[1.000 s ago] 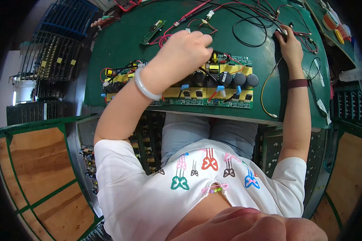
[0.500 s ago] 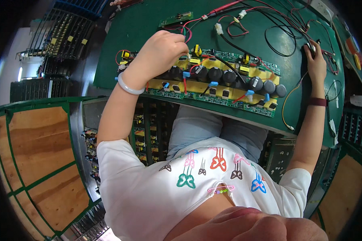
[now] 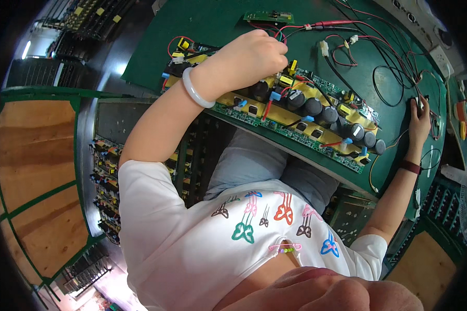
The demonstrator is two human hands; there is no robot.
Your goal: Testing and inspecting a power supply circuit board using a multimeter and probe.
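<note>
A long green circuit board (image 3: 296,124) with black capacitors and yellow parts lies along the front of the green bench (image 3: 218,26). My left hand (image 3: 249,57), with a white bangle on its wrist, hovers over the board's left half. Its fingers are curled shut around thin red and black wires (image 3: 290,31) at the board's back edge. My right hand (image 3: 419,116), a dark band on its wrist, reaches far to the right. It rests flat with fingers spread on a small white part (image 3: 417,102) among tangled wires.
A small green board (image 3: 269,16), a red probe (image 3: 332,23) and a white connector (image 3: 324,49) lie behind the big board. Black wire loops (image 3: 389,88) spread at the right. Racks of boards (image 3: 106,171) stand under the bench at left, beside wooden panels (image 3: 31,171).
The view has swung, so the bench now sits higher and tilts down to the right. My left hand stays at the board's back edge; my right hand keeps its spot.
</note>
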